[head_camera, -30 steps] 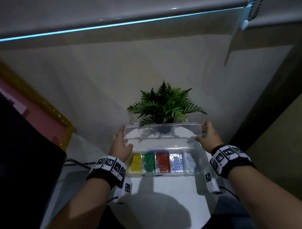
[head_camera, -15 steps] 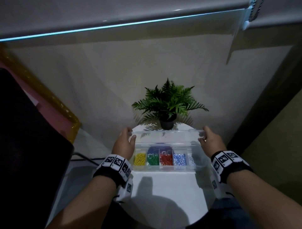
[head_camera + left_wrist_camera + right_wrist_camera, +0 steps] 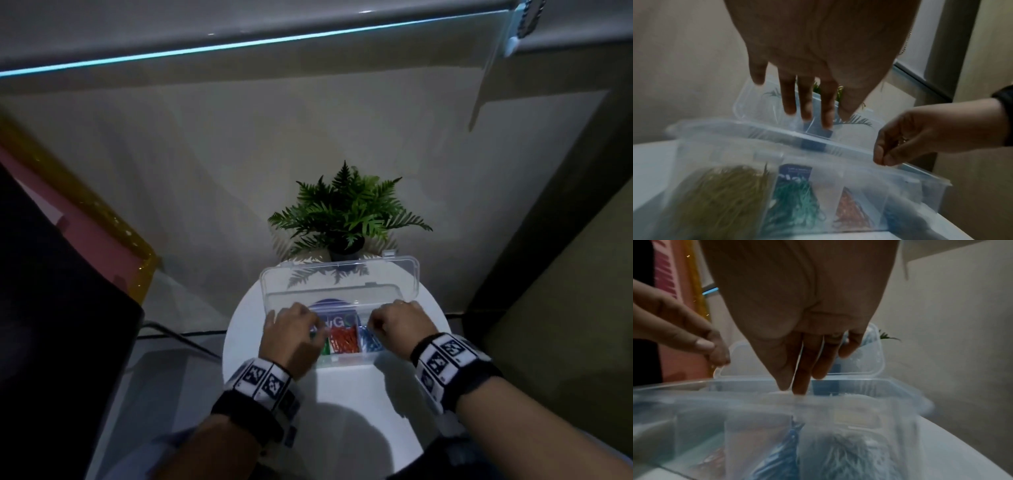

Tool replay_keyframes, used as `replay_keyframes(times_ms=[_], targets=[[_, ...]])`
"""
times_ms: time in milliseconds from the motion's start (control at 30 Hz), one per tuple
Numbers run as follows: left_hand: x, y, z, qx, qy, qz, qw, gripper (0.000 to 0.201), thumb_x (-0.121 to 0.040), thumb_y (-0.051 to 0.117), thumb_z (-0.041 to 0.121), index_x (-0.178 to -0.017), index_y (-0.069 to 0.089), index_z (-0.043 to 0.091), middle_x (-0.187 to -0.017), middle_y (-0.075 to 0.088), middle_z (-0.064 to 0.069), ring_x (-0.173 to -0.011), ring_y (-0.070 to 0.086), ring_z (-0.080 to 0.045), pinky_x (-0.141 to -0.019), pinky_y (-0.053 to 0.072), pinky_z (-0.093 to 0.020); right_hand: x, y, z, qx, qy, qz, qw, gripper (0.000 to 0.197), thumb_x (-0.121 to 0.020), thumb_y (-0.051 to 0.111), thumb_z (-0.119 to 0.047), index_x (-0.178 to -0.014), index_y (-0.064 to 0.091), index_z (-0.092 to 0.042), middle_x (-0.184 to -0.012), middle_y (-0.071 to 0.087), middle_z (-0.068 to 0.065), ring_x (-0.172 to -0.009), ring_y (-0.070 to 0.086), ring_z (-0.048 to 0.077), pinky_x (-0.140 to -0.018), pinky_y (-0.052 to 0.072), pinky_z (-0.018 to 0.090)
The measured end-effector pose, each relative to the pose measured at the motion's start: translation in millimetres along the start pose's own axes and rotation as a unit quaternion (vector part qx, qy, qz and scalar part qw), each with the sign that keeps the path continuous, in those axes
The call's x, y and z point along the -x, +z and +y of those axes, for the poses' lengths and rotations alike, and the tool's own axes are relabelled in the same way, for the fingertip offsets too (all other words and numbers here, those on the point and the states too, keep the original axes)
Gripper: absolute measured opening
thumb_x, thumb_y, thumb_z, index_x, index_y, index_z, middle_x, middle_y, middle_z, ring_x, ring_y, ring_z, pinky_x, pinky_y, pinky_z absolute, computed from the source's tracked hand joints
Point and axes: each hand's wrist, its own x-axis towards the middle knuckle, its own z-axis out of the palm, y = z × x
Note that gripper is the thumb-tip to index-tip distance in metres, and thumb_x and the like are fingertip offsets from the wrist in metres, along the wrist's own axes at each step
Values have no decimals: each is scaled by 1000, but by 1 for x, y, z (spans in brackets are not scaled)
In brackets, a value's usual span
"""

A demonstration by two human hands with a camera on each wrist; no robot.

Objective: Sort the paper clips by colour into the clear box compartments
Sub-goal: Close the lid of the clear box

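The clear box [image 3: 342,360] stands on a round white table [image 3: 359,411] with its lid [image 3: 339,279] tilted back open. Its compartments hold yellow [image 3: 719,199], green [image 3: 795,203], red [image 3: 344,339], blue [image 3: 371,340] and white clips [image 3: 849,456]. My left hand [image 3: 294,330] hovers over the left compartments with straight fingers [image 3: 806,104] pointing down and nothing in them. My right hand [image 3: 394,322] dips into the right end. Its thumb and forefinger [image 3: 799,384] meet just above the white clips, with nothing visible between them.
A potted fern [image 3: 346,219] stands at the table's back edge, just behind the lid. A printed card [image 3: 334,320] lies in the back part of the box. A dark object and a pink-and-yellow item [image 3: 78,219] sit to the left. A wall rises behind.
Both hands held the lid's ends before. The lid has swung back and been let go, and both hands have come down over the compartments.
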Motion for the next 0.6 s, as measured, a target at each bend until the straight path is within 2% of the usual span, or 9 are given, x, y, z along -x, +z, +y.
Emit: replay_keyframes(times_ms=[67,100,167,233,333,433,533,600], targets=[[5,6,-15,25,-65,55,996,26,-86,51,45,-107,60,33,-127,49,3,-119,45,-19,-103,28,-36,-17,-1,-9,83,-18,-67,994,25,-90,46,-23,-107,64,-26,-114,66,1,-114,52,24,-98,31,37],[7,8,-26,34,-103,54,993,31,-85,55,43,-114,57,34,-138,40,-2,-129,37,-22,-107,26,-37,-24,-2,-13,130,-25,-94,987,26,-91,47,-24,-111,63,-26,-116,65,2,-116,50,25,-101,28,39],[10,14,-45,78,-156,-9,985,43,-83,60,38,-124,51,35,-154,17,-8,-140,22,-25,-110,26,-36,-34,-3,-18,212,-37,-146,966,28,-91,46,-26,-115,59,-24,-121,62,4,-121,45,26,-105,23,44],[8,21,-57,136,-160,-61,976,49,-84,62,34,-131,46,33,-157,7,-8,-141,24,-25,-108,31,-33,-42,-2,-21,251,-48,-184,949,33,-93,41,-28,-122,54,-22,-127,58,5,-127,41,26,-110,17,45],[4,27,-61,176,-126,-76,973,54,-84,60,21,-135,41,21,-153,21,-5,-134,36,-21,-104,32,-27,-50,0,-24,267,-48,-220,937,34,-93,41,-30,-123,53,-20,-130,57,4,-127,42,24,-112,13,46],[3,32,-61,193,-124,-65,971,56,-79,62,14,-131,40,15,-139,37,-5,-119,49,-24,-96,41,-29,-56,0,-28,260,-38,-253,931,32,-91,43,-25,-121,56,-20,-130,57,2,-129,42,22,-115,6,48],[6,35,-61,191,-131,-49,972,56,-75,63,13,-127,41,15,-132,42,-5,-111,53,-26,-89,46,-33,-58,1,-28,236,-28,-285,928,33,-91,45,-24,-121,57,-19,-131,57,3,-132,40,20,-116,-1,50],[7,35,-61,198,-136,-47,970,56,-76,62,13,-127,41,15,-132,41,-5,-107,55,-27,-87,46,-33,-57,1,-25,210,-17,-263,941,33,-92,43,-26,-121,56,-18,-129,58,4,-130,43,20,-116,1,49]])
